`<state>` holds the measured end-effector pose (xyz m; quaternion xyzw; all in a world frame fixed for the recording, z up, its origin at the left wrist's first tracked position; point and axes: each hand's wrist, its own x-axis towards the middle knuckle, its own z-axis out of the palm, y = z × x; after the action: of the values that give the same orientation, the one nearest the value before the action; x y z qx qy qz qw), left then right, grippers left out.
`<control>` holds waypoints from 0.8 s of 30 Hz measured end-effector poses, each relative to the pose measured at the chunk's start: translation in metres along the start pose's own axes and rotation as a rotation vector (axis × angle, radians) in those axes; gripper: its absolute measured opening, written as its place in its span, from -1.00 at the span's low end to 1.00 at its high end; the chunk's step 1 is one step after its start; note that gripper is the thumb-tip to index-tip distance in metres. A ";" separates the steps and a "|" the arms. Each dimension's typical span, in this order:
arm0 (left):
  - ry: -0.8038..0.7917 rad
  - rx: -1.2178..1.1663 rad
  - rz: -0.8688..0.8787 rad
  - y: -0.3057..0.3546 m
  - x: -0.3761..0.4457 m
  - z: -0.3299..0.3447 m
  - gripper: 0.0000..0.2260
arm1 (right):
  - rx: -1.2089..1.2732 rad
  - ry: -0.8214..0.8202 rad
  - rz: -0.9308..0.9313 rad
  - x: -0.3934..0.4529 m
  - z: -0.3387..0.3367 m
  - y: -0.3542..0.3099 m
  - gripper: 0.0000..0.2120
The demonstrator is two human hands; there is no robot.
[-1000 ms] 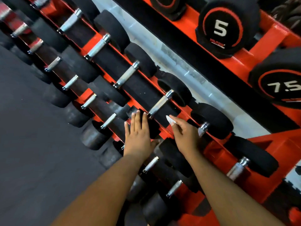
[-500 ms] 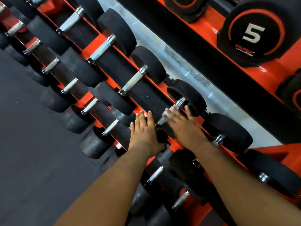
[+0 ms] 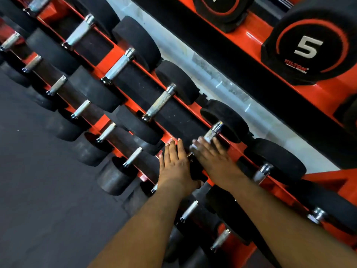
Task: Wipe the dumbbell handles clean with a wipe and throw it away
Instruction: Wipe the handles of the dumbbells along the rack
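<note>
Now: two hands laid on a dumbbell in the red rack.

L to R: left hand is rested flat on the dumbbell's near black head, fingers straight and together, nothing held. Right hand is laid over the chrome handle, fingers stretched out; the wipe is seen only as a blurred whitish bit under the fingertips, grip can't be told. A "5" dumbbell is stored upper right, well apart.

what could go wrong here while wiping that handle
1. The right hand lies over the handle between heavy dumbbell heads; if the dumbbell rolls on the rack, fingers could get pinched.
2. The left hand leans flat on a neighbouring head, which might shift.
</note>
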<state>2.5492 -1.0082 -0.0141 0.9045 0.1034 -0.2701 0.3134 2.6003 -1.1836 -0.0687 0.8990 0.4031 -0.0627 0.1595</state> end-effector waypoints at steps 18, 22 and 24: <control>-0.020 0.042 -0.079 0.005 0.002 0.001 0.31 | -0.020 -0.065 -0.127 0.018 -0.020 0.018 -0.45; -0.007 0.032 -0.090 0.006 0.001 0.001 0.33 | 0.049 -0.024 -0.071 0.039 -0.025 0.007 -0.66; -0.001 0.018 -0.091 0.005 0.001 0.002 0.34 | 0.056 0.017 -0.049 0.027 -0.017 0.016 -0.55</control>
<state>2.5513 -1.0131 -0.0132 0.9015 0.1417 -0.2856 0.2925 2.6300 -1.1684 -0.0555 0.8934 0.4244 -0.0701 0.1295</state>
